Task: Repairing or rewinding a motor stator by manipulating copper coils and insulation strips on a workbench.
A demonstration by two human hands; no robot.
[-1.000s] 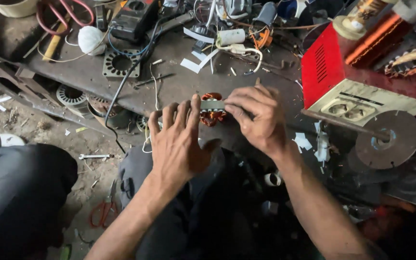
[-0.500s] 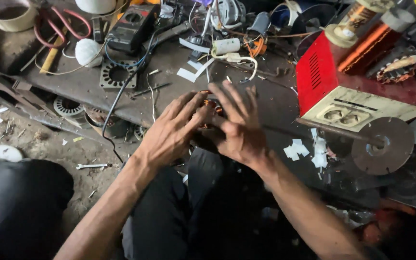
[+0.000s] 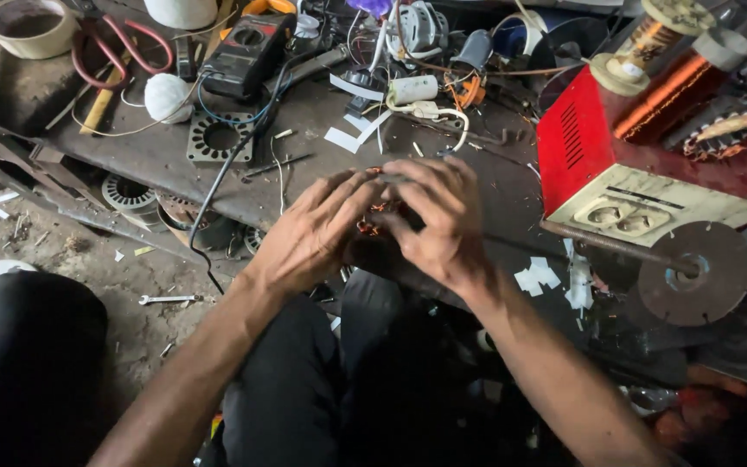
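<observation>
Your desk [image 3: 166,156] fills the view, a dark metal sheet crowded with parts. At the right sits the red box [image 3: 603,138] with a cream socket panel, and copper wire spools [image 3: 672,82] lie on top of it. Just below the box, a round slotted disc [image 3: 693,272] on a rod hangs over the desk's edge. Your left hand [image 3: 309,238] and right hand [image 3: 434,220] meet at the near edge, both cupped over the copper-wound coil [image 3: 376,212]. Your left grip is closed around it from the side, your right grip clamped over its top; only slivers of orange winding show between your fingers [image 3: 352,195]. Farther back, a black meter [image 3: 248,47] sits beside a perforated square plate [image 3: 218,137]. On the floor [image 3: 88,259] at the left lies a small wrench [image 3: 169,299].
</observation>
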